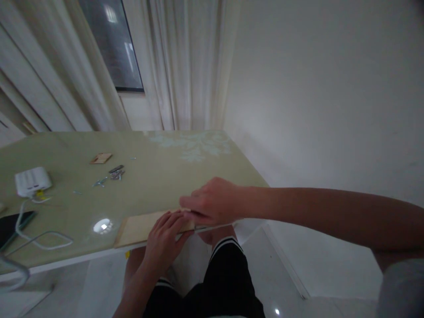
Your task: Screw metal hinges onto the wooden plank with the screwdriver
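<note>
A pale, flat wooden board (135,227) lies along the near edge of the table. My left hand (167,232) grips it, fingers over the top face and thumb at the front edge. My right hand (210,201) is closed over the board's right end, close to the left fingertips. A thin, dark-tipped sliver (195,229) shows below the right fingers, but what that hand holds is hidden. Farther back are a small wooden piece (101,158), a dark metal piece (115,168) and a little heap of screws (117,175).
Loose small hardware (100,181) lies left of the heap. A white box-shaped device (33,181) with a cable (43,245) and a dark flat device (15,227) sit on the table (159,176) at left. A white wall (324,110) borders the right side; curtains (185,66) hang behind.
</note>
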Demonstrator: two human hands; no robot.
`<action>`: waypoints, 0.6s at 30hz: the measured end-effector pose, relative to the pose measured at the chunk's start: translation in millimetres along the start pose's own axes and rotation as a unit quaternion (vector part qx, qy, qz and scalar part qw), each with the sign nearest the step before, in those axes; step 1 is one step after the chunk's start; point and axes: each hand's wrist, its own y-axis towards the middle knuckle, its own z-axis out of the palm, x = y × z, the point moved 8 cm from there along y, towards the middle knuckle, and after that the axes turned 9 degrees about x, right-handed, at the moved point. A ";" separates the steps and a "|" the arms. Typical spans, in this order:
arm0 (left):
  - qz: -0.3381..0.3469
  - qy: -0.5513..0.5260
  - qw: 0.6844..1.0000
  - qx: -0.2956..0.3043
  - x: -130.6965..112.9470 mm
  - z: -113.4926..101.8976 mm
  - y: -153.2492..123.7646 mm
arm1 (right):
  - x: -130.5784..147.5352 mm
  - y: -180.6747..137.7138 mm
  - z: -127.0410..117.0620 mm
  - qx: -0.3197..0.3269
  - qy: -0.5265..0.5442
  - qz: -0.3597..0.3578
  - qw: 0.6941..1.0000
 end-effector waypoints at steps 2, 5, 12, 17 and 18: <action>0.001 -0.014 1.000 0.010 -0.5 0.3 1.7 | -32.6 -0.6 0.4 0.008 0.019 0.155 0.988; 0.002 -0.020 1.000 0.006 -0.6 -0.6 1.7 | -54.4 0.3 2.3 0.028 0.027 0.238 0.970; -0.011 -0.001 1.000 -0.014 3.8 2.8 -3.4 | 29.5 8.2 -9.0 0.027 -0.042 -0.145 0.988; -0.007 -0.010 1.000 0.010 2.3 3.1 0.3 | -39.1 12.9 -4.6 0.042 0.004 0.172 0.984; -0.003 -0.013 1.000 0.012 1.6 2.7 0.9 | -50.0 11.0 -3.2 0.043 0.000 0.214 0.976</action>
